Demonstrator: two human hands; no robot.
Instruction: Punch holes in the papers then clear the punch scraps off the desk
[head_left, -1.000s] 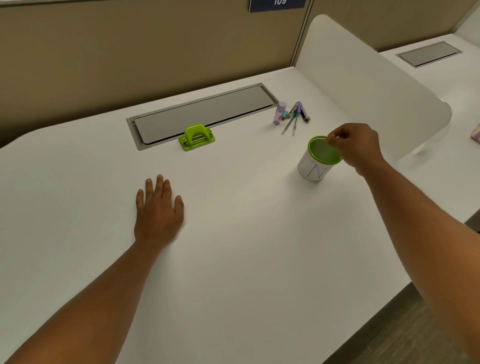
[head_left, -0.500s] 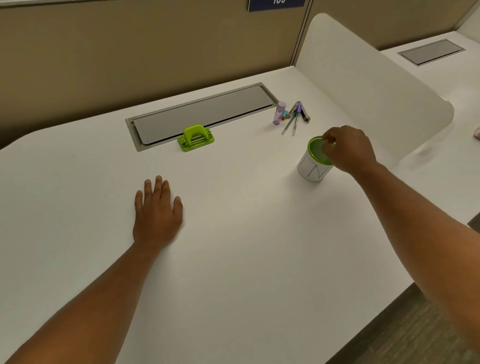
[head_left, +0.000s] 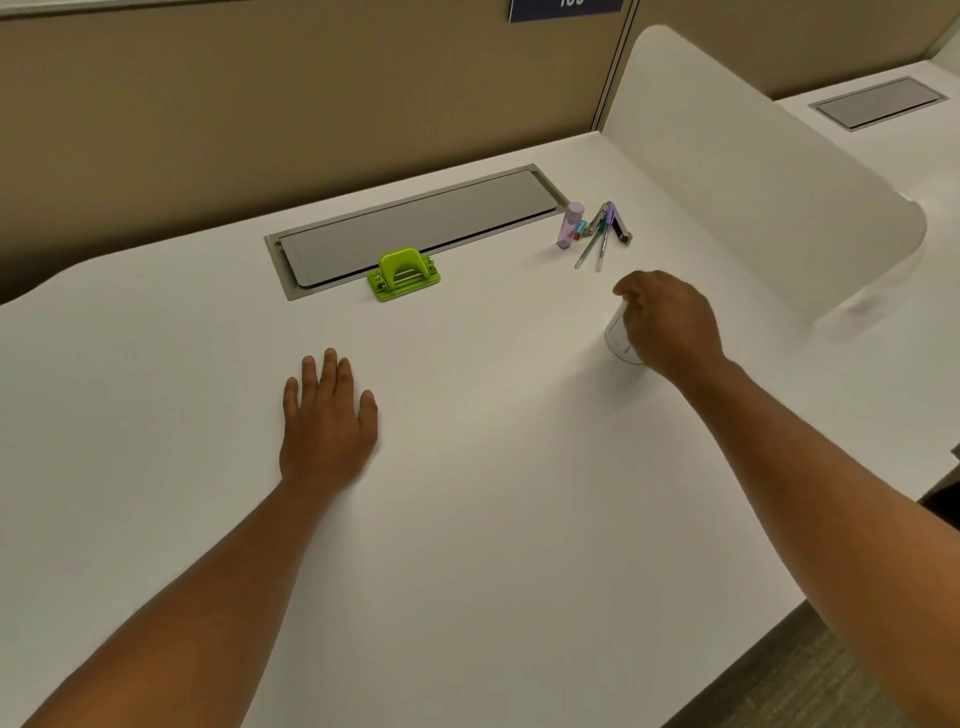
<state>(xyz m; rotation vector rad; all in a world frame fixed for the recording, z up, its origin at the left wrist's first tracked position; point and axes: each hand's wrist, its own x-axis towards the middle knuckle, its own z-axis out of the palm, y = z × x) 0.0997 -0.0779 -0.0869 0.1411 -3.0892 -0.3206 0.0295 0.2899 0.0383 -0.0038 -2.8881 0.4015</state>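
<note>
Punch scraps cannot be made out on the smooth white table (head_left: 493, 519). Left hand (head_left: 327, 421) is being rested flat there, fingers (head_left: 330, 366) slightly spread. Farther right, a white paper cup (head_left: 617, 338) is being covered by the right hand (head_left: 670, 322), fingers curled downward; whether anything is pinched cannot be told. Farthest back, a lime-green plastic hole punch (head_left: 404, 274) is being left standing beside the grey recessed panel (head_left: 415, 223).

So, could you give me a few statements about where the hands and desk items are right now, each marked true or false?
1. The left hand lies flat on the desk. True.
2. The right hand grips the green hole punch. False: it is over the white cup; the punch stands untouched.
3. The punch sits beside the grey cable hatch. True.
4. The pens lie beside the left hand. False: they lie far off, near the purple tube.
</note>
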